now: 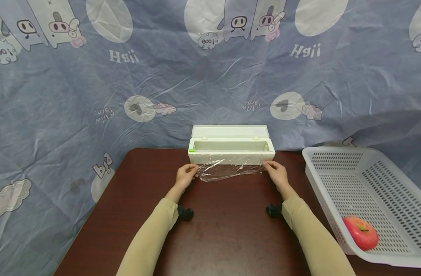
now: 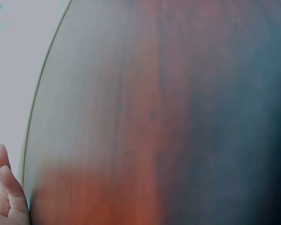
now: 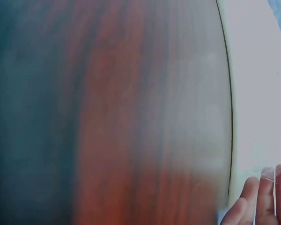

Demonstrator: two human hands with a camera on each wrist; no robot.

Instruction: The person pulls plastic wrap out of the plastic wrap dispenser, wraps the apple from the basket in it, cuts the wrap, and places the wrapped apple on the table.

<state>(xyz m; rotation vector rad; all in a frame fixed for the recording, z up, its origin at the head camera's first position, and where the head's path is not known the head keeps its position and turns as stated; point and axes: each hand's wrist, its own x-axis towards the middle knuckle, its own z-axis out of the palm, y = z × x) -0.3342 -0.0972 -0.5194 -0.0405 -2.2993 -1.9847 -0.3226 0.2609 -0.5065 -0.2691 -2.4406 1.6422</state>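
Observation:
A thin clear sheet of cling film (image 1: 227, 171) stretches between both hands in the head view, its wrinkles catching the light. My left hand (image 1: 186, 176) pinches its left end between thumb and fingers, and my right hand (image 1: 276, 174) pinches the right end. Just behind the film stands a long white dispenser box (image 1: 198, 158) with its lid (image 1: 230, 132) tipped back. Part of the film overlaps the box's front. In the right wrist view a bit of film shows over a fingertip (image 3: 268, 174); the left wrist view catches only some fingers (image 2: 11, 187) at its lower left.
A grey perforated plastic basket (image 1: 321, 203) stands on the right of the dark brown table (image 1: 227, 237), with a red apple (image 1: 360, 233) in its near left corner. A small green piece (image 1: 192, 150) sits on the box's left rim. Behind hangs a blue patterned cloth (image 1: 203, 84).

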